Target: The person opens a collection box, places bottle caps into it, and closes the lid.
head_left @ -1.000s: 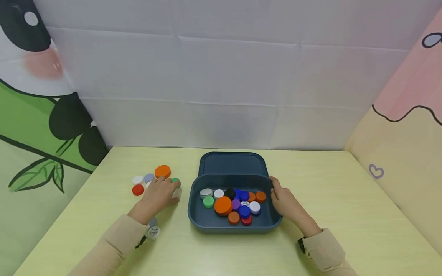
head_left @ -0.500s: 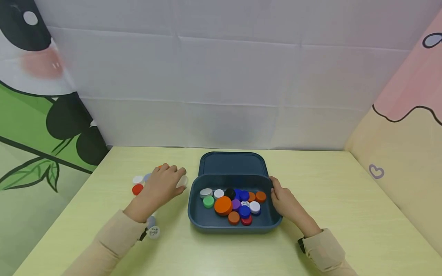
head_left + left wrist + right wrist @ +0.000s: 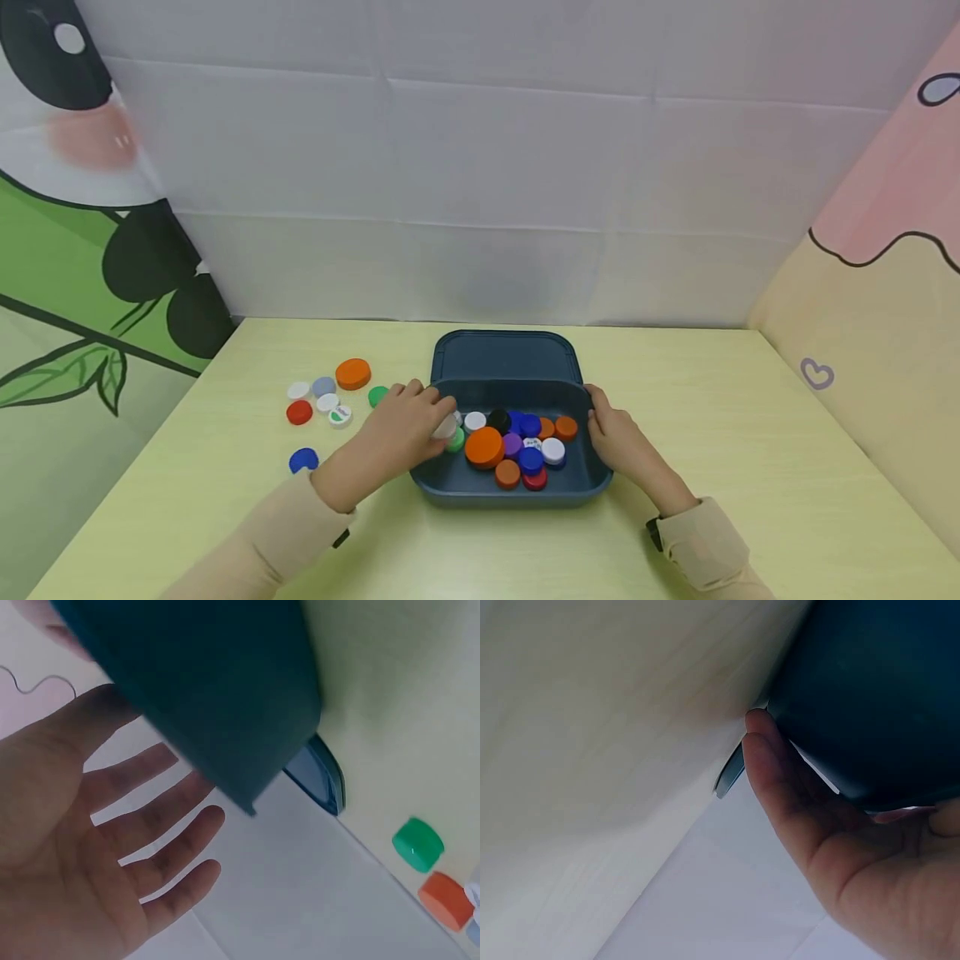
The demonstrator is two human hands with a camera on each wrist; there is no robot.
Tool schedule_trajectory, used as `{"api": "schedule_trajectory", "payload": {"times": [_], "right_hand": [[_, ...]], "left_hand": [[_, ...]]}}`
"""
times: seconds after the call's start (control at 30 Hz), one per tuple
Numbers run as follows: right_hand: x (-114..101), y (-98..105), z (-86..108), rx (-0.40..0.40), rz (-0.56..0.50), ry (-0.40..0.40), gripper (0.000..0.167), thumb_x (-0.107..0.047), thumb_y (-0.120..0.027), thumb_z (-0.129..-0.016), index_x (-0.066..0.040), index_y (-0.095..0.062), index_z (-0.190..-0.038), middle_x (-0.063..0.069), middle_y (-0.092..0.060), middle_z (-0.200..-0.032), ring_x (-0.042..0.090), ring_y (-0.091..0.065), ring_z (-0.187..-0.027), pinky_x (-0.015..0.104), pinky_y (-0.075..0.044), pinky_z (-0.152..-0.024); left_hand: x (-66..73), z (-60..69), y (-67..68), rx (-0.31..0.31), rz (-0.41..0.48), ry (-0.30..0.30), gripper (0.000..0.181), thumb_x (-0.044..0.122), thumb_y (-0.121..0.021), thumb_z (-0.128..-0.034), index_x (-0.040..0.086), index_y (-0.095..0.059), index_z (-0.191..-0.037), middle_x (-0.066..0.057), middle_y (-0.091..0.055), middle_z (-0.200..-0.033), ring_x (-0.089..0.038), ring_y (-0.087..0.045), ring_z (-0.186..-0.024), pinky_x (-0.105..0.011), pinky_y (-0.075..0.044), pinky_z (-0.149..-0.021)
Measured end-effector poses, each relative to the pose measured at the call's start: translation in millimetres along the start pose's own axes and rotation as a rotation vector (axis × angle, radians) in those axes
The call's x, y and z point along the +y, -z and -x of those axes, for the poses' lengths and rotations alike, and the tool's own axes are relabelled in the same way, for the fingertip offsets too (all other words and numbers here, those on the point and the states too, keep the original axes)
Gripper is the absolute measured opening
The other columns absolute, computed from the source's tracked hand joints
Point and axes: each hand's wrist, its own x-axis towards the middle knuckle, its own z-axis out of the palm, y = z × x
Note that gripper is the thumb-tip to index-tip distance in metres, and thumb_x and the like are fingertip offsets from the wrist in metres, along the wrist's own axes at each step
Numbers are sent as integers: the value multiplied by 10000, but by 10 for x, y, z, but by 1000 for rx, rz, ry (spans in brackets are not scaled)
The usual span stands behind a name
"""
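Observation:
In the head view my left hand (image 3: 397, 437) is over the left rim of a dark blue box (image 3: 517, 500), pinching a whitish cap (image 3: 446, 427) above the caps inside. The left wrist view shows the left hand (image 3: 112, 840) at the box wall (image 3: 225, 697), its thumb and fingertips hidden behind the edge. My right hand (image 3: 622, 442) grips the box's right side; in the right wrist view the right hand (image 3: 855, 855) has fingers against the outer wall. Inside lie several caps, among them a large orange cap (image 3: 484, 447), a purple cap (image 3: 512, 446) and a black cap (image 3: 498, 420).
A dark blue lid (image 3: 506, 354) lies behind the box. Left of it on the table are an orange cap (image 3: 353, 374), a green cap (image 3: 378, 396), a red cap (image 3: 299, 412), a blue cap (image 3: 303, 459) and several whitish ones. A pale wall covering (image 3: 487, 167) stands behind.
My left hand has moved right from the loose caps to the box, carrying the whitish cap over its rim. The right hand and the box have stayed in place.

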Motion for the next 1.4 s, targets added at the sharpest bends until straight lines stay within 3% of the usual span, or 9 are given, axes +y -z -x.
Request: {"api": "schedule_trajectory", "payload": {"times": [0.2,0.53,1.07,1.4], "right_hand": [[-7,10,11,0,-4,5,403,-67,-386,-945,49,-322,-1325,295,-604,-1033,243,-609,-748,383,-513,-659],[-18,27,21,10,-5,19,398,-63,-386,-942,50,-328,-1320,305,-594,-1067,263,-624,-776,390,-514,-659],[-31,30,27,8,-1,11,403,-68,-384,-944,54,-325,-1323,312,-573,-1119,297,-632,-845,420,-522,-703],[-23,37,32,2,-6,11,408,-66,-385,-944,51,-318,-1330,312,-572,-1121,289,-630,-843,414,-521,-699]], "left_hand": [[129,-29,-73,-93,-16,-49,403,381,-749,-719,151,-624,-1024,-57,-648,-938,-220,-519,-826,-354,-443,-764],[223,-49,-120,-216,-38,-40,404,380,-752,-713,170,-661,-1046,-34,-676,-905,-189,-510,-737,-280,-392,-667],[256,-72,-148,-234,-80,-46,382,338,-786,-682,167,-667,-1002,-24,-680,-877,-194,-526,-723,-263,-375,-642],[252,-77,-92,-221,-87,-47,371,354,-735,-736,165,-663,-1047,-37,-664,-921,-197,-518,-758,-279,-404,-671]]}}
